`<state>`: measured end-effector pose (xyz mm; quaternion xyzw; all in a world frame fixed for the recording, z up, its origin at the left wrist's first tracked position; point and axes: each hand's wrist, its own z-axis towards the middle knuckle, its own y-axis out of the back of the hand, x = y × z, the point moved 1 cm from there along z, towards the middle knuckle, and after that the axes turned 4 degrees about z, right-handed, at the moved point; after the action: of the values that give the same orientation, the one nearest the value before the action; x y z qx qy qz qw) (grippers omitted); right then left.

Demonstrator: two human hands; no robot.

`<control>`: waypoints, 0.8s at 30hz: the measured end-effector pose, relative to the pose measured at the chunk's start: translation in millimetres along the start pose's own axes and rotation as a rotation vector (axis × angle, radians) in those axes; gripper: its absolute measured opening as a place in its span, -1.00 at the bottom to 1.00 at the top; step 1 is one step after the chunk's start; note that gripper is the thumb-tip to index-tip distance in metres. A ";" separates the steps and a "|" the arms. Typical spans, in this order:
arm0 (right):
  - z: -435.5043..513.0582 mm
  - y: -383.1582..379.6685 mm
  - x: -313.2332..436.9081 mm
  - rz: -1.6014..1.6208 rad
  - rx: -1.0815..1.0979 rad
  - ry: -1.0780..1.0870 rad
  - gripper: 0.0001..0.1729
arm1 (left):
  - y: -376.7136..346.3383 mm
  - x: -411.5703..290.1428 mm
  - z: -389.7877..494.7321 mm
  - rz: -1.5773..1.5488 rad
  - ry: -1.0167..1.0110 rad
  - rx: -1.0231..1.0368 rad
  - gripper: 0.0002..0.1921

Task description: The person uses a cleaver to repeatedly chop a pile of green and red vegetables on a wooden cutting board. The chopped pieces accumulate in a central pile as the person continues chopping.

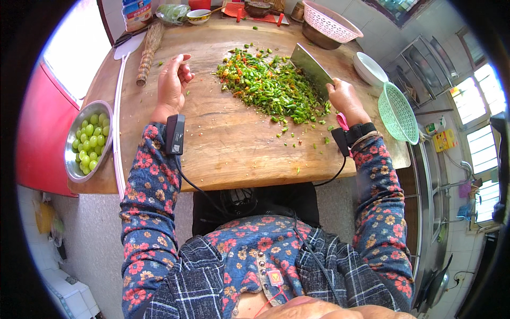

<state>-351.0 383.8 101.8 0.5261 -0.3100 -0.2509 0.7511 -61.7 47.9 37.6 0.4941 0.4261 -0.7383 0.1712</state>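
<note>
My right hand [346,99] grips the handle of a broad-bladed cleaver [311,68]. The blade meets the right side of a spread heap of chopped green peppers [275,87] flecked with red bits. Loose pieces lie scattered on the near side of the heap, on a wooden tabletop [223,149]. To the left of the heap, my left hand [172,85] is raised over the wood with its fingers loosely curled. Nothing shows in it. The cleaver's handle is mostly hidden by my right fingers.
A metal bowl of green grapes [88,139] sits at the left edge, beside a white fly swatter [118,99] and a straw brush [150,54]. Rightward are a white bowl [369,68], a green basket [398,113] and a pink basket [331,22]. A patterned bowl [198,16] stands at the back.
</note>
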 end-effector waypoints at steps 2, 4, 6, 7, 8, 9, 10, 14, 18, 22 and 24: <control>-0.6 1.9 -0.1 -0.003 -0.022 0.014 -0.60 | 0.2 0.1 -0.1 -0.004 -0.001 0.002 -0.73; -1.2 6.1 1.2 0.022 -0.119 0.037 -0.60 | 0.7 0.4 -0.3 -0.015 -0.004 0.004 -0.74; -1.9 7.8 3.8 0.051 -0.144 0.062 -0.61 | 0.8 0.8 0.2 -0.027 -0.008 0.013 -0.74; -2.2 8.3 5.4 0.068 -0.194 0.086 -0.61 | 1.0 1.0 0.3 -0.023 -0.001 0.004 -0.74; -2.5 6.4 6.5 0.052 -0.114 0.044 -0.61 | 1.0 1.0 0.6 -0.019 0.002 -0.001 -0.74; -3.3 3.8 7.9 0.039 -0.068 0.016 -0.61 | 0.9 1.0 0.8 -0.017 0.000 -0.003 -0.74; -2.7 2.2 7.8 0.014 0.053 -0.028 -0.61 | 0.6 0.9 1.2 -0.014 0.003 0.002 -0.74; -0.5 2.7 6.2 0.025 -0.052 0.029 -0.57 | 0.6 0.3 -0.4 -0.006 0.006 0.002 -0.73; 2.0 3.6 4.5 0.015 -0.077 0.053 -0.58 | -0.3 -0.9 -0.2 -0.017 0.012 0.018 -0.74; 2.4 2.2 2.7 -0.031 0.006 0.029 -0.59 | -0.6 -1.3 0.5 -0.019 0.005 0.004 -0.74; 2.2 5.6 -2.0 0.012 -0.056 0.046 -0.60 | -0.4 -0.7 0.1 -0.023 0.011 0.000 -0.74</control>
<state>-353.7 385.6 107.2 0.5086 -0.2890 -0.2427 0.7739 -61.8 48.0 38.4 0.4931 0.4326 -0.7375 0.1605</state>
